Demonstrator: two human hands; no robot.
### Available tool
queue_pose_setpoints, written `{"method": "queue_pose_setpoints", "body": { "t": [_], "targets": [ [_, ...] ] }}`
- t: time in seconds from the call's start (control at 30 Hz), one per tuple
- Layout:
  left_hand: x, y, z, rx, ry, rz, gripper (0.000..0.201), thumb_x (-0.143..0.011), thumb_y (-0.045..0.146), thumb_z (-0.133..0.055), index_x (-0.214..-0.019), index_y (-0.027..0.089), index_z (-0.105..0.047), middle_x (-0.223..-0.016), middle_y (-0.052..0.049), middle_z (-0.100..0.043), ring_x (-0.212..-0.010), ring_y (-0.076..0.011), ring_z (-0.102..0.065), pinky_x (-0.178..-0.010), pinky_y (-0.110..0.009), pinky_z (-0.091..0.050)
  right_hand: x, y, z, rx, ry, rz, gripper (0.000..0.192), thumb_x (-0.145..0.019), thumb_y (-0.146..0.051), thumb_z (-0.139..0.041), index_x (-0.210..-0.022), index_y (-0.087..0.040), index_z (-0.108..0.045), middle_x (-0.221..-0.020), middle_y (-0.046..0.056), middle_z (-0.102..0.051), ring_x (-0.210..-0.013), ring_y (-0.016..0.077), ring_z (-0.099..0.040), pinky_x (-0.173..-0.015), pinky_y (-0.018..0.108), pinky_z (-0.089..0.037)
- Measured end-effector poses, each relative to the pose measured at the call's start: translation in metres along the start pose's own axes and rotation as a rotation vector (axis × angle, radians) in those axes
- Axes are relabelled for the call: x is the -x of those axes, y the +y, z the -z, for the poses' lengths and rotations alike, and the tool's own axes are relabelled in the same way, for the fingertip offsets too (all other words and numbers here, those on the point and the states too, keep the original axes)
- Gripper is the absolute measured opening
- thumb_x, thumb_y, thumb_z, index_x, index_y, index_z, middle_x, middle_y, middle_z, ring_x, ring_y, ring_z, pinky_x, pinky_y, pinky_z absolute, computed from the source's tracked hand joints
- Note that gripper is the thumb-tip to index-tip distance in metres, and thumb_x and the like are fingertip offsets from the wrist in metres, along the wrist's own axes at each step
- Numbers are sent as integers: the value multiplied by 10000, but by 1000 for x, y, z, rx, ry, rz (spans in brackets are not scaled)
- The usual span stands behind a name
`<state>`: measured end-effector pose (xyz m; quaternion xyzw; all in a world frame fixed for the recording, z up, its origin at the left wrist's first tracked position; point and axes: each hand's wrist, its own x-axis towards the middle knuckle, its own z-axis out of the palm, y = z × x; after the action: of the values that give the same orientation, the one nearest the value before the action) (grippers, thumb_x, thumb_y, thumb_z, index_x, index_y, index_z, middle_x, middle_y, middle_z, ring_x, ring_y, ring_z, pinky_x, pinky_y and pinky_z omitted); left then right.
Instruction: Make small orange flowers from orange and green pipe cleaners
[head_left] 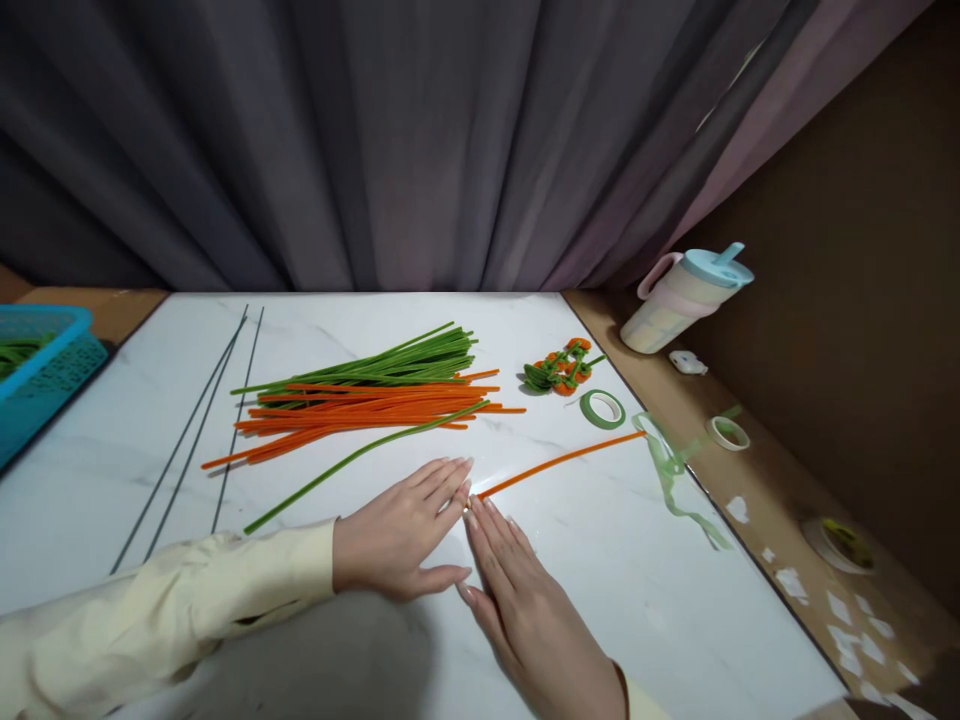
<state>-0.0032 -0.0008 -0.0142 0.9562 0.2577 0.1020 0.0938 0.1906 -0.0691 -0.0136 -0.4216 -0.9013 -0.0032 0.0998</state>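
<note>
An orange pipe cleaner [562,463] lies on the white marbled board, its near end disappearing at my fingertips. My left hand [412,530] rests palm down with fingers stretched out, the fingertips beside that end. Flat and stretched out too, my right hand [517,590] touches the same end with its fingertips; the exact contact is hidden. Beyond my left hand lies a single green pipe cleaner [360,455]. Farther back are a bundle of orange pipe cleaners [360,408] and a bundle of green pipe cleaners [420,357].
Small orange-and-green pipe cleaner pieces [566,368] sit near a roll of green tape [602,409]. Loose green ribbon [671,480] crosses the board's right edge. Thin dark wires [187,440] and a blue basket [45,390] are left; a tumbler [682,300] stands right.
</note>
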Motion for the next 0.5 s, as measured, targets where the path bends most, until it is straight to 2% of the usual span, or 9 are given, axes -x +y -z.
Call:
{"method": "queue_pose_setpoints", "body": {
  "t": [0.2,0.4,0.5],
  "targets": [
    [-1,-3,1,-24,30,-23,696,-841,537,-448,-1249,-26,-444,-1377,-299,-346,-1303,-368,-314,-1074,-483,-271,-1,0,-2,106,22,39,464,-931,-240,-408,-1322,9,-411,-1406,200,-354,-1303,289,-351,-995,403,-464],
    [0,-5,0,-1,57,-16,667,-844,544,-451,-1245,10,-453,-1388,-274,-350,-1305,-350,-319,-1063,-490,-288,0,1,-2,74,22,33,494,-925,-239,-424,-1353,1,-367,-1433,191,-309,-1336,279,-288,-1017,402,-442],
    [0,-6,2,9,16,1,660,-855,527,-454,-1286,28,-417,-1417,-236,-328,-1327,-314,-296,-1087,-461,-261,1,1,-1,50,30,12,521,-917,-245,-444,-1370,-8,-341,-1432,197,-307,-1342,283,-271,-1021,410,-438]
  ]
}}
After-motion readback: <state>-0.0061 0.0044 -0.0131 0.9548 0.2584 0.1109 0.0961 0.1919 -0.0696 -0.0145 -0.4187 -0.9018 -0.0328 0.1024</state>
